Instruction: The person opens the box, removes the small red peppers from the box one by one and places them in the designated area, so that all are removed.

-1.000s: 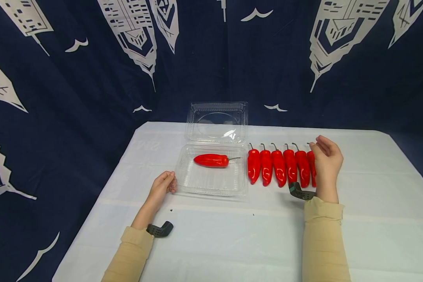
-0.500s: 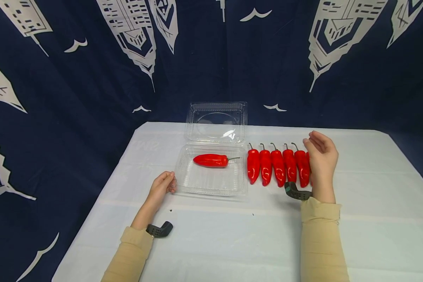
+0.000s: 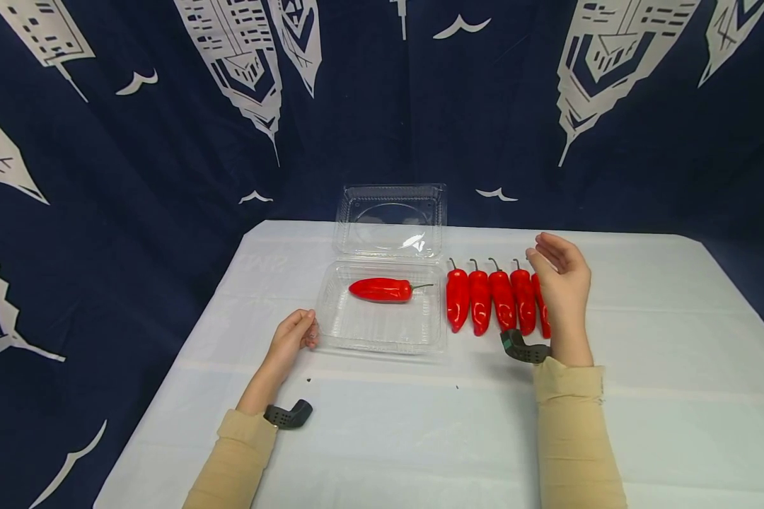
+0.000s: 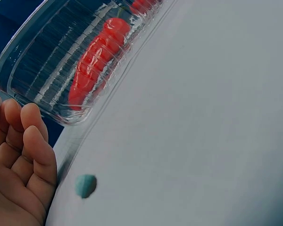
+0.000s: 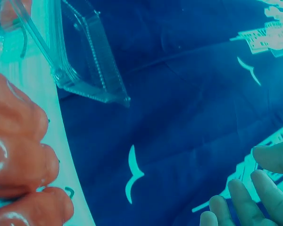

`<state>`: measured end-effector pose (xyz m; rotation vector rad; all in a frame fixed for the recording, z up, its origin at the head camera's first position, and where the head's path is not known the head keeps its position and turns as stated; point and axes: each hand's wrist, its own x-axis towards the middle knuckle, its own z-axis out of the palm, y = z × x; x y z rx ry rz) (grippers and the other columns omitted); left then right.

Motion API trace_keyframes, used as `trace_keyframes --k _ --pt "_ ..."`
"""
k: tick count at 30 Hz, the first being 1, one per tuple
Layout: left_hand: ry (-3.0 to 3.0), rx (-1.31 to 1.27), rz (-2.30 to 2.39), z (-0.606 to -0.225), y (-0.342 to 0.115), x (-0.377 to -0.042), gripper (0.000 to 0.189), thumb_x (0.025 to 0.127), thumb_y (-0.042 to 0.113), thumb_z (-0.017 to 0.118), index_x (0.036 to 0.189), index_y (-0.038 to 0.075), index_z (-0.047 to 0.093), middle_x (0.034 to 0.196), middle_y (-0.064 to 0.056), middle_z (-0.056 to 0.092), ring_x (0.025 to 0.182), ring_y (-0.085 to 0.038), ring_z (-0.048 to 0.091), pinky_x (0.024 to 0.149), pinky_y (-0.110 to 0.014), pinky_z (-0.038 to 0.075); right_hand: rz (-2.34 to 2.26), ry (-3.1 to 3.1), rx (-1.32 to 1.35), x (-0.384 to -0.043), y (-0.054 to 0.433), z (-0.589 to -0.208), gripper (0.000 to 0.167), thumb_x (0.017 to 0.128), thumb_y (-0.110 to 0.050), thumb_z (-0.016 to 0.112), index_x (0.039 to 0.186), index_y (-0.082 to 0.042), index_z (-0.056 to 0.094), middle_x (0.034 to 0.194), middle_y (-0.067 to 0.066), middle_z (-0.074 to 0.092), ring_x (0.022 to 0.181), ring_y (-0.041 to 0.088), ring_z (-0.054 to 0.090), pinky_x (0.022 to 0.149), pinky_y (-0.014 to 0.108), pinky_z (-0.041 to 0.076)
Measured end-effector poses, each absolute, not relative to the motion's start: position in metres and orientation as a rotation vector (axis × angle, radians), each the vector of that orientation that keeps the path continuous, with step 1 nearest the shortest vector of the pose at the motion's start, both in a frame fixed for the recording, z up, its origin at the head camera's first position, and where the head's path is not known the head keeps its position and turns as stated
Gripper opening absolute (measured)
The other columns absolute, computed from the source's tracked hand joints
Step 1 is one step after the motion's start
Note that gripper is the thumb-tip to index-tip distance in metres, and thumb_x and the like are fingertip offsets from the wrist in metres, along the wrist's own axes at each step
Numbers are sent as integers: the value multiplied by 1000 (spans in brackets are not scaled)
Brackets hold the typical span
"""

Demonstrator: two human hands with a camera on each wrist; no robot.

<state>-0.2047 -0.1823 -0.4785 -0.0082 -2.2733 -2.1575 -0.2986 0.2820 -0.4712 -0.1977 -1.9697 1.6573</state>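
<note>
A hinged clear plastic container (image 3: 382,332) lies on the table with its lid (image 3: 391,223) raised at the back. One red pepper (image 3: 380,290) with a green stem lies crosswise inside. My left hand (image 3: 293,334) pinches the container's left rim; the left wrist view has the fingertips (image 4: 30,113) right at that edge. Right of the container several red peppers (image 3: 501,300) form a row, stems to the back. Over the row's right end is my right hand (image 3: 563,283), fingers loosely bent and holding nothing, hiding the last peppers. The right wrist view shows its fingers (image 5: 243,195) spread apart.
A white cloth covers the table (image 3: 382,445). Behind it hangs a dark blue curtain (image 3: 382,106) with white building and bird prints. Small dark specks lie near the front of the container. Each wrist wears a black camera (image 3: 289,414).
My right hand has moved left along the pepper row, from the rightmost pepper to cover more of the row's end. The left hand and the container have stayed in place.
</note>
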Motion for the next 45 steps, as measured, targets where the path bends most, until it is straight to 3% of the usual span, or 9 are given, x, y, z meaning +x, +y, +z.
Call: trace_keyframes --k 7,11,16,22,25,34,36,40,45 --pt "-2276 -9 -2151 -479 -182 -205 31 100 29 47 86 1 48 74 -6 47 62 -12 47 56 -21 44 1739 -1997 -201 -235 222 -390 41 87 -24 67 126 -17 57 128 3 56 118 17 51 97 31 43" --pt "-2281 -6 -2145 -479 -182 -205 31 100 29 47 86 2 48 74 -6 47 62 -12 47 56 -21 44 1680 -2029 -177 -258 229 -417 44 86 -30 69 127 -22 56 127 0 57 115 14 53 93 24 44" --pt "-2278 -3 -2152 -479 -182 -205 31 99 29 47 86 2 48 74 -5 47 63 -12 47 56 -21 44 1674 -2037 -68 -296 242 -464 50 84 -30 71 131 -24 52 131 -1 54 118 15 52 95 27 43" --pt "-2267 -15 -2160 -478 -182 -204 30 100 29 47 87 2 48 74 -6 47 62 -12 47 56 -21 44 1529 -2067 9 -315 235 -494 51 84 -41 69 130 -34 50 129 -10 53 114 10 53 91 30 47" --pt "-2266 -26 -2161 -477 -182 -204 30 100 28 46 87 1 48 74 -6 47 62 -12 47 56 -21 44 1607 -2042 45 -310 227 -489 51 84 -35 71 131 -29 51 130 -5 53 116 13 53 93 29 45" --pt "-2270 -23 -2163 -478 -182 -205 30 100 27 46 86 0 48 74 -6 47 63 -13 47 57 -22 44 1764 -2059 79 -232 170 -391 47 87 -19 67 129 -6 51 129 11 52 118 25 51 99 35 40" --pt "-2272 -23 -2162 -478 -183 -205 30 100 27 46 86 0 48 74 -6 47 63 -13 47 57 -22 44 1728 -2090 90 -227 164 -385 46 88 -19 65 128 -5 50 128 13 52 117 27 51 99 38 41" --pt "-2274 -24 -2163 -478 -183 -205 30 100 27 46 87 0 48 74 -5 47 63 -12 47 57 -22 44 1759 -2037 172 -239 162 -404 48 84 -19 70 127 -7 52 128 11 53 117 24 51 98 31 42" --pt "-2274 -16 -2160 -479 -183 -205 30 100 27 46 87 0 48 74 -6 47 62 -12 47 57 -21 44 1708 -2108 206 -230 148 -394 46 86 -14 67 127 -1 50 127 16 53 115 29 53 97 39 42"
